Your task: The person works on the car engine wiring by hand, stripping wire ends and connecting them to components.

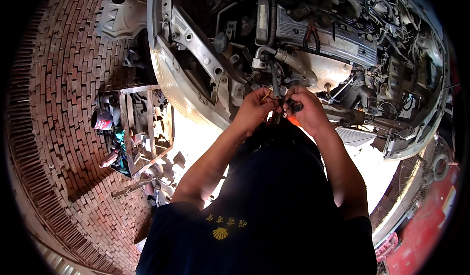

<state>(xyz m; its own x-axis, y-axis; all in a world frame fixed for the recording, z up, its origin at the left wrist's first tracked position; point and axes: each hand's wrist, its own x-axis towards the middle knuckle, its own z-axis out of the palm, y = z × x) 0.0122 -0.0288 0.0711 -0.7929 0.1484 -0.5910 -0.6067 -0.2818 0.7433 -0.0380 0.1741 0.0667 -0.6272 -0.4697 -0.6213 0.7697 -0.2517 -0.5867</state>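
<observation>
Lying beyond 2 hands (253, 111) (308, 109) are pliers (312, 26) on the engine (289, 29).

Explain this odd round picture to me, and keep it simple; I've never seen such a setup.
There is no robot here, just a person working bare-handed. The single picture comes from a wide fisheye camera worn on the person's head and looking down, so edges bend and the corners go black. The dark shirt at the bottom is the wearer's own.

Both hands meet at the front of an open car engine bay. The right hand holds a small black part; the left hand is beside it, its fingers drawn together, but what they pinch is too small to tell.

Beyond, pliers lie on the silver engine cover. To the left is brickwork.
</observation>
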